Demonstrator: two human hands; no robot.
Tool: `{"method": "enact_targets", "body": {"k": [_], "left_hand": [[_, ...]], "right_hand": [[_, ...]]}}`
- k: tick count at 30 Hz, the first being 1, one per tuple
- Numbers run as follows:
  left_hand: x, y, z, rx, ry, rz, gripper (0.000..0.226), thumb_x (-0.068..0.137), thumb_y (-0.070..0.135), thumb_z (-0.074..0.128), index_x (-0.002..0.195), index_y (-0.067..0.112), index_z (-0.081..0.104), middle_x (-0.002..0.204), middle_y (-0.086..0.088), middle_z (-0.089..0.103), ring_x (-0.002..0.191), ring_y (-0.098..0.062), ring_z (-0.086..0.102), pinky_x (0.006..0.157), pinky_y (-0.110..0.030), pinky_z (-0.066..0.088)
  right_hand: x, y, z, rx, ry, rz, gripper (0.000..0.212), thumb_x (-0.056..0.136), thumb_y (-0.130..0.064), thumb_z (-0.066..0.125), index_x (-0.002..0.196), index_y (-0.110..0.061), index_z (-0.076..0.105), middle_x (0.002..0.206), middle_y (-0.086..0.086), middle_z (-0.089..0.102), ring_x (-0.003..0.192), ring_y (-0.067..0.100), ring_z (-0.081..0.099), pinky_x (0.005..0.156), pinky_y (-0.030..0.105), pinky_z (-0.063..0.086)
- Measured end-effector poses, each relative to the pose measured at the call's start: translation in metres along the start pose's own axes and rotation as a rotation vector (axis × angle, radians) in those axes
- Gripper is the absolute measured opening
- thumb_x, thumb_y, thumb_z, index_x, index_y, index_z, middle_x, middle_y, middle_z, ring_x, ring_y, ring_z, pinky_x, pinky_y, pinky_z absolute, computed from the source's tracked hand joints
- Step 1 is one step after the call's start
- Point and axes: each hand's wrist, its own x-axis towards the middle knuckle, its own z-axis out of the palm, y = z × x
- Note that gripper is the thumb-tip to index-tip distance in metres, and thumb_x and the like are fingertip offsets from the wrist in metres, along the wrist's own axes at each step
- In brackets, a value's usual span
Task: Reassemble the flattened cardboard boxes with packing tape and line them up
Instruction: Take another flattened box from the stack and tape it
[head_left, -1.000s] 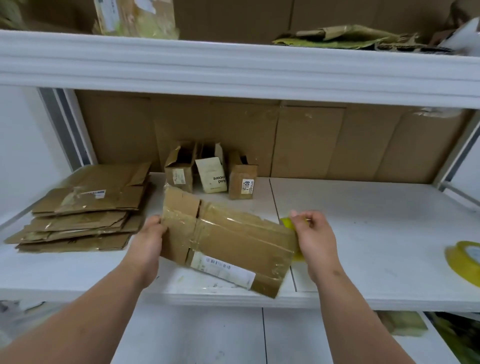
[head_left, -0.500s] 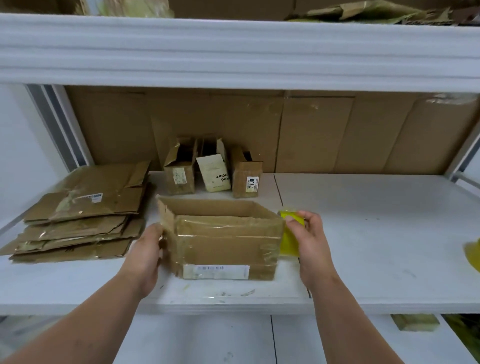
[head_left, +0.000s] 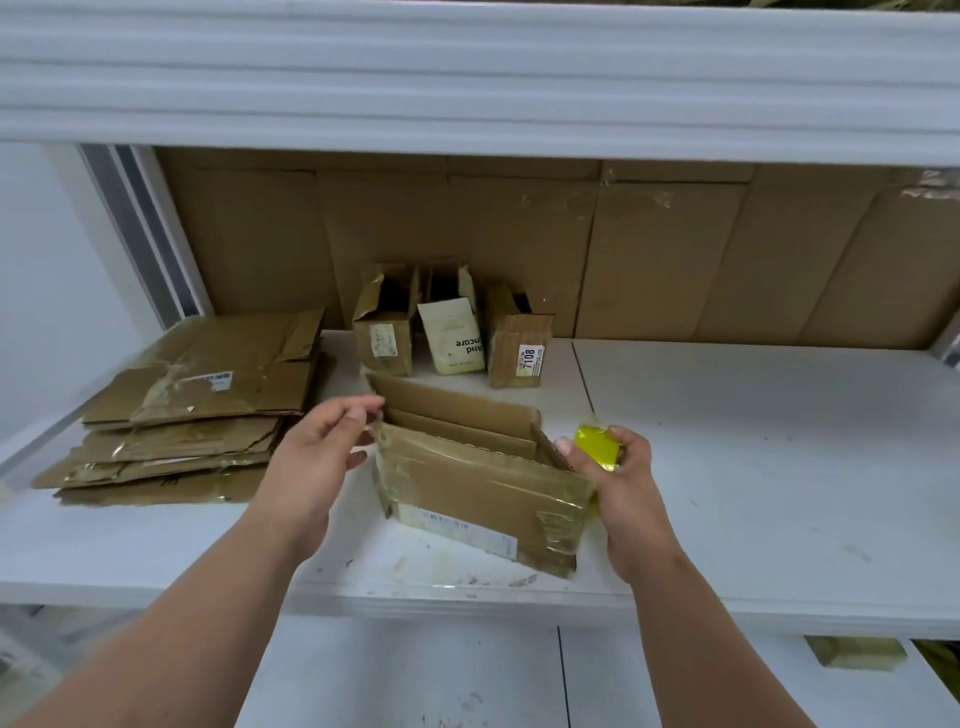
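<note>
The left hand (head_left: 317, 457) hangs open at the left end of the box (head_left: 478, 478), fingers spread and relaxed, fingertips just at the upper left corner; whether they touch the cardboard cannot be told. The right hand (head_left: 618, 478) is at the right end, fingers curled round a small yellow piece (head_left: 597, 447), probably a tape offcut or cutter, while its thumb side presses the box's right corner.

The box sits on the shelf (head_left: 753, 467) near the front edge, opened out into a shallow rectangle, top open, back flap up. Its front face carries old clear tape and a white label (head_left: 467, 530) low down. It looks light and thin-walled, worn at the creases, so it will likely skew or fold flat again if pushed from one end only. The tape-covered faces should be slick; bare cardboard at the corners and rim will give a surer hold. Best taken at two opposite corners, squeezed lightly, with flaps folded along existing creases rather than forced.

To the left lies a stack (head_left: 197, 415) of flattened boxes, well apart from the box. Behind it, against the cardboard backing (head_left: 675, 260), stand three small boxes (head_left: 452, 332) in a row, tops open, close together. A white shelf edge (head_left: 467, 78) runs overhead. No tape roll is in view.
</note>
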Motion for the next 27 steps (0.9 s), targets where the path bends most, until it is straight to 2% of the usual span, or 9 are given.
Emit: {"method": "enact_targets", "body": {"k": [3, 5, 7, 9, 13, 17, 22, 25, 27], "left_hand": [[-0.006, -0.001, -0.002, 0.094, -0.081, 0.065, 0.037, 0.100, 0.048, 0.040, 0.132, 0.041, 0.056, 0.127, 0.009, 0.055, 0.114, -0.012, 0.055, 0.103, -0.035, 0.044], [-0.006, -0.001, -0.006, 0.246, -0.159, 0.116, 0.045, 0.088, 0.059, 0.047, 0.130, 0.046, 0.053, 0.128, 0.011, 0.043, 0.117, -0.007, 0.048, 0.099, -0.025, 0.040], [-0.003, -0.004, -0.007, 0.410, -0.217, 0.208, 0.047, 0.076, 0.061, 0.059, 0.120, 0.047, 0.059, 0.123, 0.011, 0.039, 0.115, 0.002, 0.043, 0.092, -0.018, 0.038], [0.000, -0.006, -0.004, 0.472, -0.173, 0.278, 0.037, 0.071, 0.058, 0.067, 0.102, 0.039, 0.069, 0.120, 0.011, 0.042, 0.113, 0.008, 0.041, 0.091, -0.018, 0.038], [0.002, -0.002, 0.002, 0.452, -0.122, 0.266, 0.026, 0.078, 0.041, 0.077, 0.074, 0.016, 0.070, 0.116, 0.019, 0.056, 0.111, 0.004, 0.051, 0.089, -0.024, 0.040], [-0.002, 0.003, -0.001, 0.463, -0.238, 0.184, 0.028, 0.082, 0.038, 0.074, 0.074, 0.014, 0.062, 0.113, 0.022, 0.066, 0.111, 0.003, 0.055, 0.094, -0.035, 0.039], [-0.003, 0.011, -0.012, 0.447, -0.362, 0.097, 0.041, 0.065, 0.055, 0.081, 0.070, 0.019, 0.062, 0.112, 0.027, 0.068, 0.114, 0.006, 0.054, 0.099, -0.036, 0.036], [0.000, 0.016, -0.017, 0.494, -0.434, 0.070, 0.034, 0.069, 0.044, 0.082, 0.069, 0.015, 0.063, 0.111, 0.027, 0.068, 0.112, 0.010, 0.054, 0.098, -0.031, 0.035], [0.001, 0.018, -0.017, 0.533, -0.481, 0.079, 0.037, 0.066, 0.045, 0.082, 0.067, 0.016, 0.059, 0.109, 0.026, 0.068, 0.105, 0.014, 0.055, 0.089, -0.021, 0.036]], "right_hand": [[-0.001, -0.002, -0.003, 0.019, -0.024, 0.021, 0.064, 0.077, -0.035, 0.077, 0.126, -0.030, 0.037, 0.105, -0.006, 0.057, 0.094, 0.009, 0.058, 0.084, 0.028, 0.044], [0.000, -0.003, -0.007, 0.050, -0.071, 0.053, 0.076, 0.066, -0.045, 0.077, 0.129, -0.029, 0.036, 0.109, -0.004, 0.058, 0.095, 0.009, 0.060, 0.081, 0.025, 0.045], [0.001, -0.004, -0.011, 0.050, -0.113, 0.075, 0.091, 0.055, -0.051, 0.077, 0.132, -0.029, 0.034, 0.113, -0.004, 0.059, 0.099, 0.012, 0.061, 0.088, 0.028, 0.046], [0.003, -0.004, -0.012, -0.003, -0.139, 0.089, 0.104, 0.051, -0.053, 0.088, 0.135, -0.030, 0.032, 0.114, -0.004, 0.058, 0.106, 0.014, 0.059, 0.097, 0.033, 0.044], [0.008, -0.006, -0.012, -0.111, -0.143, 0.099, 0.121, 0.042, -0.054, 0.087, 0.143, -0.030, 0.026, 0.126, -0.001, 0.052, 0.118, 0.020, 0.052, 0.100, 0.032, 0.038], [0.013, -0.008, -0.012, -0.156, -0.140, 0.091, 0.113, 0.058, -0.044, 0.086, 0.147, -0.026, 0.021, 0.137, 0.004, 0.044, 0.123, 0.024, 0.046, 0.096, 0.031, 0.034], [0.016, -0.007, -0.012, -0.204, -0.149, 0.088, 0.104, 0.070, -0.031, 0.087, 0.148, -0.025, 0.019, 0.138, 0.005, 0.040, 0.121, 0.022, 0.043, 0.094, 0.030, 0.033], [0.018, -0.007, -0.012, -0.241, -0.148, 0.092, 0.102, 0.070, -0.027, 0.088, 0.147, -0.025, 0.020, 0.136, 0.005, 0.040, 0.119, 0.022, 0.043, 0.093, 0.029, 0.033], [0.019, -0.007, -0.011, -0.282, -0.131, 0.080, 0.102, 0.070, -0.024, 0.088, 0.146, -0.025, 0.020, 0.136, 0.006, 0.039, 0.119, 0.022, 0.043, 0.092, 0.029, 0.035]]}}
